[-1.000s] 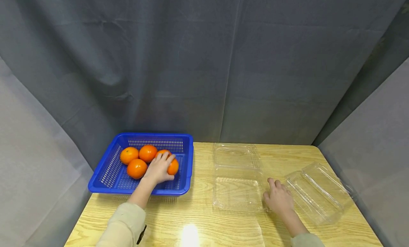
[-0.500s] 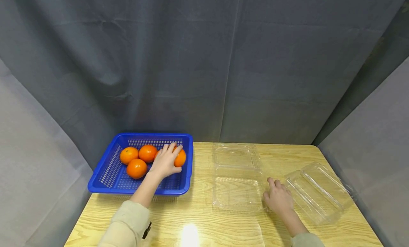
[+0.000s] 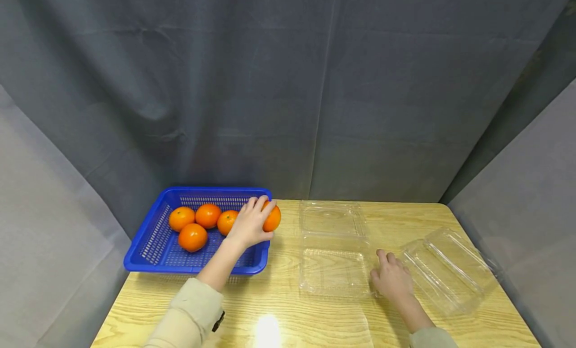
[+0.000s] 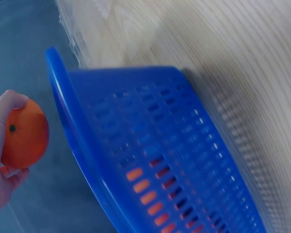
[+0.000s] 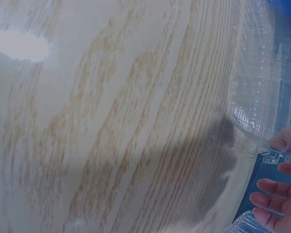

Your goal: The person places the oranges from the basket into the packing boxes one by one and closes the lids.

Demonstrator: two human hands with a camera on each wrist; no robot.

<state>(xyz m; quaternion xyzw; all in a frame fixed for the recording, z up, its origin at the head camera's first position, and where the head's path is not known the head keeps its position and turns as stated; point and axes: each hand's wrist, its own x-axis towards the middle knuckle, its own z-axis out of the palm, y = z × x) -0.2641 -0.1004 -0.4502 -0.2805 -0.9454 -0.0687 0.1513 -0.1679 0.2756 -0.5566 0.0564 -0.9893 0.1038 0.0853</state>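
Note:
My left hand (image 3: 249,225) grips an orange (image 3: 272,218) over the right rim of the blue plastic basket (image 3: 202,269). In the left wrist view the orange (image 4: 26,136) shows its green stem spot, with the thumb and fingers around it. Several other oranges (image 3: 193,237) lie inside the basket. Beside a clear plastic clamshell box (image 3: 334,273), lying unfolded, is my right hand (image 3: 392,278), its fingers relaxed. The right wrist view shows the thumb at the corner of the box (image 5: 254,102); the fingers (image 5: 271,194) are spread apart below it.
More clear plastic boxes (image 3: 450,273) lie at an angle on the right side of the wooden table (image 3: 315,323). A dark grey curtain (image 3: 288,113) hangs behind the table, with pale panels (image 3: 40,228) at both sides.
My left hand has lifted the orange from among the others and carried it rightward to the basket's right rim. The right hand and the clamshell box have stayed put.

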